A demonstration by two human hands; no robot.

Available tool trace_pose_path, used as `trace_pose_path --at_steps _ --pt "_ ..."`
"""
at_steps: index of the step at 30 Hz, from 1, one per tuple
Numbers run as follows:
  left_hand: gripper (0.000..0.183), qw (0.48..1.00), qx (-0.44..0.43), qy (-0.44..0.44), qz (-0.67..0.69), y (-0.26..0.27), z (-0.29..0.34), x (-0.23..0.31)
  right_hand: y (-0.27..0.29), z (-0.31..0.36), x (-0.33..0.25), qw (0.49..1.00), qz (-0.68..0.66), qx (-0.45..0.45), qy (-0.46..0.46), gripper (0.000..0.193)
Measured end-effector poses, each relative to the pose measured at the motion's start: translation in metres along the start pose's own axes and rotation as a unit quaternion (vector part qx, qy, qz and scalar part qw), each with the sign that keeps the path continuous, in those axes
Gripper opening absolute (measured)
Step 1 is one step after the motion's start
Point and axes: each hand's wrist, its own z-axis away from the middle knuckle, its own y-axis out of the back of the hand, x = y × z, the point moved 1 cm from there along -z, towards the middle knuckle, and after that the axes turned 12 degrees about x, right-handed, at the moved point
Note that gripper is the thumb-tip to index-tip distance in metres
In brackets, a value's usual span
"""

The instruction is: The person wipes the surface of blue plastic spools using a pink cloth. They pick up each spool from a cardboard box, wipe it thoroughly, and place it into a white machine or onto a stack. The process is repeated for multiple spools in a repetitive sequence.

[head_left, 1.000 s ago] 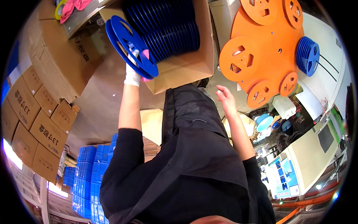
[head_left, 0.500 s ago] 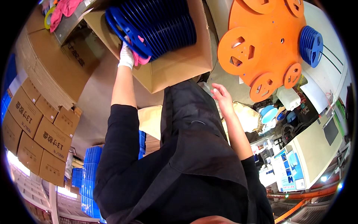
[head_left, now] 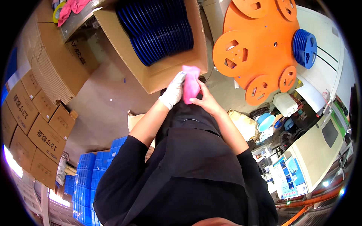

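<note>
A bunched pink cloth [head_left: 191, 86] is held between my two hands in front of my black apron. My left hand [head_left: 173, 92], in a white glove, grips its left side. My bare right hand [head_left: 206, 98] pinches it from the right, thumb toward me. Just beyond the hands stands an open cardboard box [head_left: 152, 81] with two rows of dark blue plastic reels [head_left: 162, 43] packed on edge. Neither hand touches the box or the reels.
Right of the box stands a large orange disc [head_left: 260, 49] bearing smaller orange discs, with blue reels [head_left: 304, 47] beside it. Flattened cardboard [head_left: 56, 64] and stacked cartons [head_left: 45, 137] are on the left. Blue crates [head_left: 86, 177] stand at lower left, and a white jug [head_left: 284, 104] at right.
My left hand has left the box and the blue reel there, bringing the pink cloth back toward me. My right hand has come in and taken hold of the cloth too.
</note>
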Motion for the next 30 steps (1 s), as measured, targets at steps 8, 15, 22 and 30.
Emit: trace_pose_path --at_steps 8,15,22,30 --pt "0.071 0.984 -0.058 -0.03 -0.166 -0.05 0.036 0.014 0.1 -0.046 -0.005 0.939 -0.109 0.318 0.077 0.035" --pt "0.064 0.941 -0.049 -0.066 -0.329 0.033 0.036 0.013 0.193 -0.059 0.009 0.825 0.068 0.536 0.165 0.079" --pt "0.055 0.916 0.081 -0.044 -0.391 0.034 0.032 -0.017 0.163 0.07 0.136 0.905 0.23 0.351 0.07 0.055" --pt "0.047 0.85 0.072 -0.021 -0.521 -0.011 -0.008 -0.12 0.162 0.214 0.372 0.934 0.058 0.329 -0.123 0.046"
